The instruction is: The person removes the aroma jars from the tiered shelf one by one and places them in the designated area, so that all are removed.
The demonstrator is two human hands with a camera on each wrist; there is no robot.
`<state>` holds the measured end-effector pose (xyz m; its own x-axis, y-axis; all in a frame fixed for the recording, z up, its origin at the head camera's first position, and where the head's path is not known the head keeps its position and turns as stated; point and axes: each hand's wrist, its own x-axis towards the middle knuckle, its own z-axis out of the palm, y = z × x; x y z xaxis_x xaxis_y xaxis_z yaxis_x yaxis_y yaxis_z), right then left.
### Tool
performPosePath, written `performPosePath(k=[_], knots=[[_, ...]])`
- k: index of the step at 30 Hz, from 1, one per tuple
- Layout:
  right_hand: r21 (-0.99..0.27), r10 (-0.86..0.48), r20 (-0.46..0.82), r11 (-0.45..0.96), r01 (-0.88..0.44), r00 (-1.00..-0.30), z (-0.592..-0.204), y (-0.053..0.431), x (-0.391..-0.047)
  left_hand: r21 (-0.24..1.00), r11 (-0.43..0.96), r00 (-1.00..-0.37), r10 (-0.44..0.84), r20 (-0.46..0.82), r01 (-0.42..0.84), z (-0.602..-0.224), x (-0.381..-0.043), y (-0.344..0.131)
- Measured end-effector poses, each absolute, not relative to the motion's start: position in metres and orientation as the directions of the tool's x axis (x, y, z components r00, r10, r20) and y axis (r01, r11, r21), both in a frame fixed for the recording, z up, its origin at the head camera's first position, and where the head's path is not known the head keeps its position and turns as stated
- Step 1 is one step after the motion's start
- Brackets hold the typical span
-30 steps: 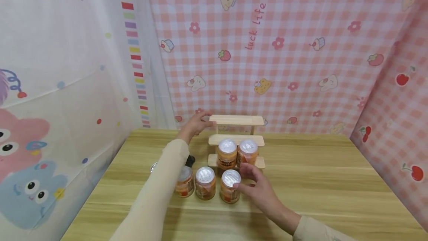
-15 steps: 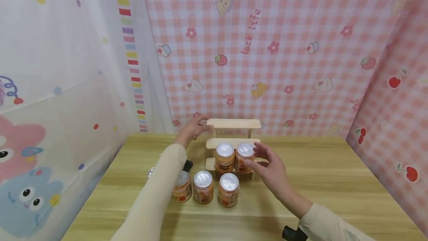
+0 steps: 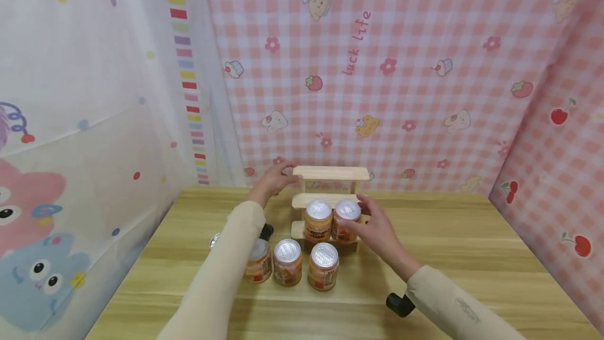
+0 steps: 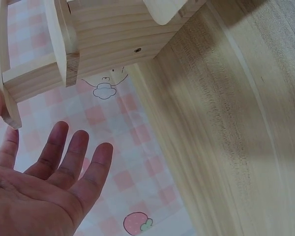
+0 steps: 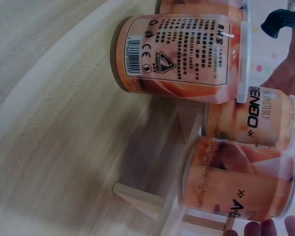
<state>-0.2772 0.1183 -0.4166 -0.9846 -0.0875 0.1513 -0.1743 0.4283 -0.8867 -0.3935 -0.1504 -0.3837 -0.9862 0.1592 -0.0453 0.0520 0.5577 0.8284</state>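
A small three-tier wooden rack [image 3: 330,173] stands at the back of the table. My left hand [image 3: 273,180] pinches the left end of its top board between thumb and index finger; in the left wrist view the other fingers [image 4: 73,152] spread free. Two orange cans with silver lids sit side by side on the lowest board: a left can [image 3: 318,220] and a right can [image 3: 346,219]. My right hand [image 3: 377,227] holds the right can, thumb across its front and fingers at its right side. In the right wrist view, fingertips [image 5: 260,228] show beside this can [image 5: 236,179].
In front of the rack stand several more such cans, among them a near can [image 3: 323,267], a middle can [image 3: 288,264] and one can [image 3: 259,262] partly behind my left sleeve [image 3: 214,272]. Black wrist-camera parts [image 3: 400,304] show by the right sleeve. Patterned cloths [image 3: 415,93] hang behind.
My right hand has moved up and back from beside the near front can to the right can on the rack, closing around it. My left hand stays at the top board.
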Motion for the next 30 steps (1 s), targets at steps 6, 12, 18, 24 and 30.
performPosePath(k=[6,12,18,24,30], knots=[[-0.881,-0.076,0.137,0.446,-0.157,-0.988,-0.421,0.115,-0.282,0.835,0.549,-0.986,0.159,-0.054,0.042,-0.383,-0.394,-0.150],[-0.873,-0.060,0.111,0.471,-0.126,-0.992,-0.422,0.115,-0.285,0.841,0.539,-0.984,0.167,-0.056,0.044,-0.385,-0.397,-0.151],[-0.874,-0.052,0.103,0.471,-0.116,-0.993,-0.423,0.117,-0.285,0.847,0.531,-0.985,0.159,-0.069,0.026,-0.387,-0.398,-0.152],[-0.870,-0.056,0.119,0.475,-0.131,-0.991,-0.420,0.122,-0.283,0.849,0.528,-0.986,0.154,-0.067,0.025,-0.384,-0.396,-0.151],[-0.872,-0.061,0.101,0.474,-0.118,-0.993,-0.418,0.128,-0.279,0.856,0.518,-0.987,0.138,-0.081,0.002,-0.384,-0.394,-0.150]])
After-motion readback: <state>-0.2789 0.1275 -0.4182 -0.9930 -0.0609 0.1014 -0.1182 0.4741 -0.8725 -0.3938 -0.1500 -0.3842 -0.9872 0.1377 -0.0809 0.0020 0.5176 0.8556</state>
